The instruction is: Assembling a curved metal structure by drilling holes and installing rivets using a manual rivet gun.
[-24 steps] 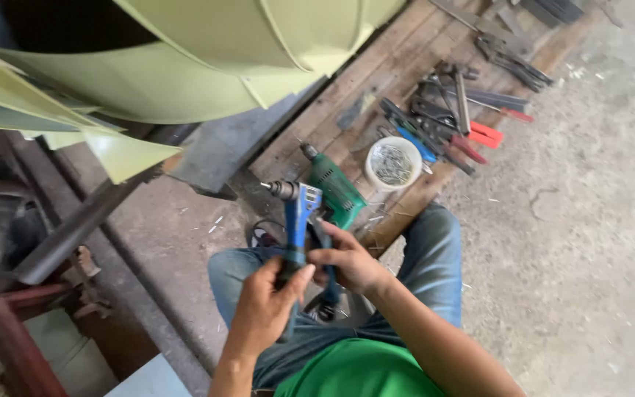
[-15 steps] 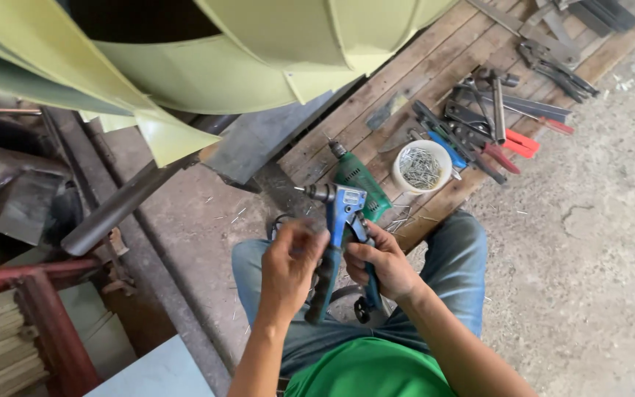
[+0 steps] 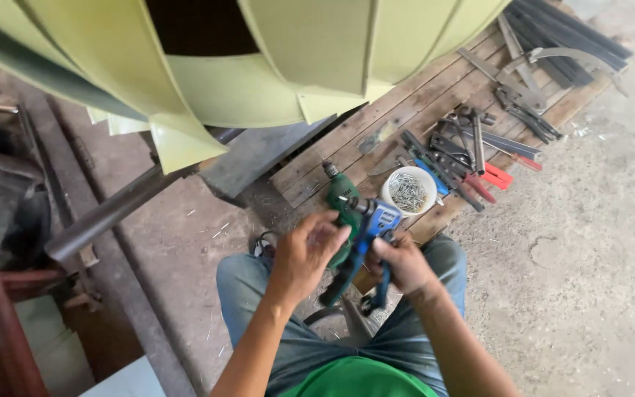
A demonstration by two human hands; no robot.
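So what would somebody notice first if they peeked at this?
Probably the big pale green metal shell filling the top. Below it, both hands, left hand and right hand, hold a blue hand riveter over the knees. A white bowl of rivets sits on the wooden pallet beside scattered tools.

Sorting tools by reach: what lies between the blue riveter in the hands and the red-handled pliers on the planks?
In the head view, a white bowl of rivets sits between the blue riveter and the red-handled pliers, with dark hand tools beside it.
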